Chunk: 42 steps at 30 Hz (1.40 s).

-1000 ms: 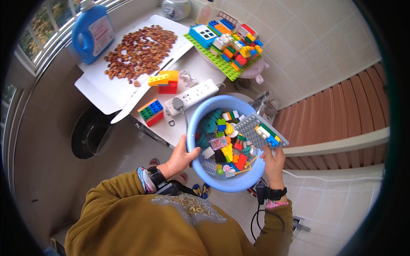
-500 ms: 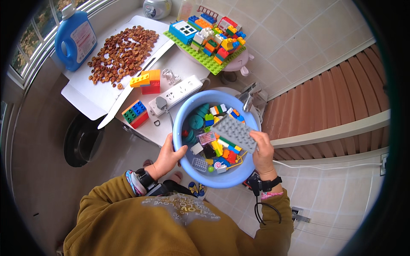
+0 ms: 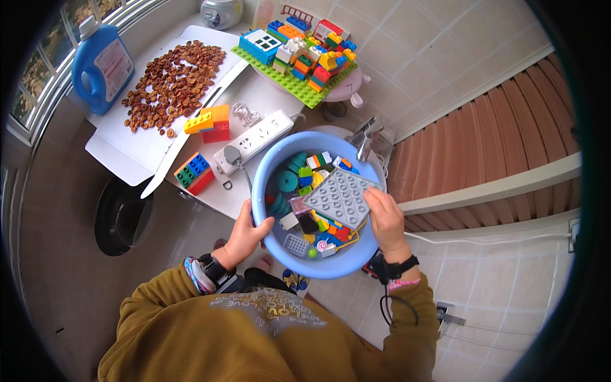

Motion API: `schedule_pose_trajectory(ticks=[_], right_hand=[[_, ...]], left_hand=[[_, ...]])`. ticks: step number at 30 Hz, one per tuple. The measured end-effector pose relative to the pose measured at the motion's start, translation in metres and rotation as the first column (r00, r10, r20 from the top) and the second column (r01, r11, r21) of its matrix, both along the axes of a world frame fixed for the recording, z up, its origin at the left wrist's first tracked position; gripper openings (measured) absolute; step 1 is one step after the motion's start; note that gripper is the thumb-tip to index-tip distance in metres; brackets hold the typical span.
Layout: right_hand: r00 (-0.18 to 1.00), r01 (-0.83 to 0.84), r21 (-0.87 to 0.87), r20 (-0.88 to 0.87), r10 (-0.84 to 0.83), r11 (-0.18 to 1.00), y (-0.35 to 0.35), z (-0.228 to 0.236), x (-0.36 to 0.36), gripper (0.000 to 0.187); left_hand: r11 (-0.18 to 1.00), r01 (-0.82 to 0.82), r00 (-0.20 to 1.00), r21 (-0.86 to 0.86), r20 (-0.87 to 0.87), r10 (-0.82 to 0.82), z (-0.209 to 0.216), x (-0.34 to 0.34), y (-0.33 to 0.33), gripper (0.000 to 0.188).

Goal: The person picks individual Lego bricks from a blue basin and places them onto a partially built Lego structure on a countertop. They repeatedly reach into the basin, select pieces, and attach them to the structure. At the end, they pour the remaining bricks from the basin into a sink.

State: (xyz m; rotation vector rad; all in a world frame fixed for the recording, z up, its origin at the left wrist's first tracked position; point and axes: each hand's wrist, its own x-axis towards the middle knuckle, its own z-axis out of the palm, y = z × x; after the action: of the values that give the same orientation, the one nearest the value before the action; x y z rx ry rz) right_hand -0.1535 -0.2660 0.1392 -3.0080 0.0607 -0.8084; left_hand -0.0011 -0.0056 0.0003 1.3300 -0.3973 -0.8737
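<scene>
My left hand (image 3: 240, 234) is closed on the left rim of a round blue basin (image 3: 259, 191), its thumb lying over the edge. Held by its right edge in my right hand (image 3: 387, 219) is a grey toy-brick plate (image 3: 340, 198), with rings and crossing ribs on its upturned face. The plate hangs over the basin and hides part of what lies inside. Around it I see teal round pieces (image 3: 288, 182), a white block (image 3: 289, 221), a grey grid piece (image 3: 296, 244), a small green ball (image 3: 312, 253) and several coloured bricks.
On the white table stand a white power strip (image 3: 262, 141), a yellow-and-red brick stack (image 3: 215, 124) and a blue-green-red one (image 3: 194, 173). Farther back are dried slices (image 3: 172, 83) on a white board, a blue jug (image 3: 105, 67) and a green baseplate (image 3: 305, 94) with a brick build.
My right hand has tipped the grey plate over and shifted it slightly left, so its ribbed face shows more fully. The left hand keeps its hold on the rim.
</scene>
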Motion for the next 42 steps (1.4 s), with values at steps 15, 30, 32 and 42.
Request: schedule_pose_trajectory(ticks=[15, 30, 32, 42], right_hand=[[0.977, 0.016, 0.846, 0.101, -0.188, 0.534, -0.003, 0.012, -0.028, 0.01], [0.923, 0.385, 0.9, -0.372, -0.1, 0.206, -0.014, 0.012, -0.04, 0.026], [0.806, 0.588, 0.764, -0.58, -0.116, 0.266, -0.012, -0.011, -0.034, 0.027], [0.941, 0.314, 0.949, -0.315, -0.124, -0.028, -0.02, -0.009, -0.039, 0.024]], left_hand=[[0.999, -0.034, 0.999, -0.026, 0.042, 0.035, -0.007, -0.003, 0.003, 0.054], [0.999, -0.012, 1.0, -0.048, -0.029, 0.01, -0.007, -0.002, 0.003, 0.057], [0.999, -0.014, 0.999, -0.03, -0.043, 0.013, -0.007, -0.002, 0.004, 0.057], [0.998, -0.055, 0.998, -0.044, 0.018, 0.056, -0.013, -0.005, 0.001, 0.055]])
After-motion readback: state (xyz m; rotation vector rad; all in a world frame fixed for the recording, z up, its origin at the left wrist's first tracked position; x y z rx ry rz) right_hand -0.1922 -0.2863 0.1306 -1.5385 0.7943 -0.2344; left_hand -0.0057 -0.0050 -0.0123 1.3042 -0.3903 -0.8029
